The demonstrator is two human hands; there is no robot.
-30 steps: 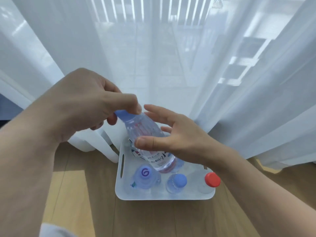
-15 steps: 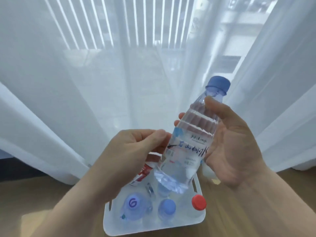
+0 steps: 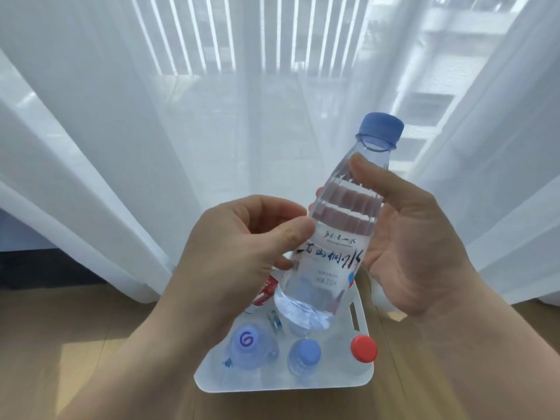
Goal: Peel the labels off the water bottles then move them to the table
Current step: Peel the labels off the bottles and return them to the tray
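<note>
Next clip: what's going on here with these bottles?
A person holds a blue-capped water bottle tilted above a white bin on the wooden floor. The right hand grips its upper body, while the left hand pinches at the edge of the label, which is not yet peeled. Other capped bottles stand in the bin.

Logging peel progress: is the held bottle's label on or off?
On: printed label wraps the bottle, no peeled edge visible; left hand grips at its edge.

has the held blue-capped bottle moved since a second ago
Yes: the held bottle has come up out of the white basket, and its blue cap, which leaned left, now leans up and right.
</note>
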